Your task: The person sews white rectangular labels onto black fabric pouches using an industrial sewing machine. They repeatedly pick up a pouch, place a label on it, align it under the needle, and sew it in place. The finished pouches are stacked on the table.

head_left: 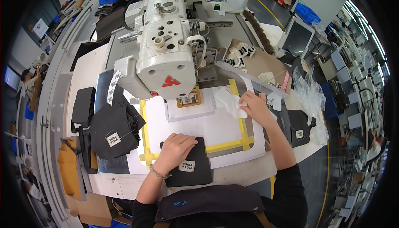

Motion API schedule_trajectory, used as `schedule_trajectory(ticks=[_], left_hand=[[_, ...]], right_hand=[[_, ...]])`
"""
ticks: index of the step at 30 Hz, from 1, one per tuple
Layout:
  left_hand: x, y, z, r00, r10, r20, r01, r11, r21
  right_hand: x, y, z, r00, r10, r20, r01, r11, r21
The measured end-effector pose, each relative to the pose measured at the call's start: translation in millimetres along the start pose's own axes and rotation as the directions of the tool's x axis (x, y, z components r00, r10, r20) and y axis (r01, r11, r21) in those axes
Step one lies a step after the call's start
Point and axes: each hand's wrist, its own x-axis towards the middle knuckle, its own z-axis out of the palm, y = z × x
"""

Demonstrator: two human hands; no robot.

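Note:
My left hand [176,149] rests over the upper part of a black fabric piece [195,177], its fingers curled together at the top edge. A small cream label [186,166] with dark print sits on that piece, which lies at the table's front edge. Further right, my right hand [256,108] pinches the edge of thin white sheets [226,102] beside the sewing head. Between and beyond my hands is a white template [195,134] bordered with yellow tape [226,145]. Above it stands the large white sewing machine [166,53], its framed presser area [189,100] low over a clear plate.
A pile of black labelled pieces [112,128] lies left of the machine. On the right are a cardboard tray [262,68] of labels, another black piece [300,133] and crumpled clear plastic [311,99]. A monitor [297,37] stands behind. Brown cardboard [68,167] hangs at the left edge.

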Motion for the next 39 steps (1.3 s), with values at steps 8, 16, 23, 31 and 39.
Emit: schedule_trajectory(ticks=[8,16,23,31,39], left_hand=[[-3.2,-1.8,-2.1,1.0,-0.021,0.001,0.021,1.0,-0.004],[-1.9,-4.4,-7.2,1.0,-0.015,-0.006,0.015,1.0,0.0],[3.0,-1.1,-8.8,1.0,-0.023,-0.006,0.023,0.998,-0.066],[27.3,31.8,12.0,0.954,-0.278,-0.117,0.189,0.855,-0.484],[16.5,29.1,2.1,0.876,-0.479,-0.05,0.36,0.72,-0.593]], right_hand=[[6.4,4.8,-5.5,0.997,0.015,0.072,-0.021,0.996,0.087],[2.7,-3.5,-21.6,0.989,0.12,0.085,-0.135,0.97,0.201],[-8.0,-12.9,-41.0,0.982,0.162,0.094,-0.186,0.911,0.369],[-27.3,-102.9,8.5,0.994,0.098,0.041,-0.089,0.557,0.826],[-37.0,-137.0,34.0,0.943,0.251,0.217,-0.247,0.092,0.965]])
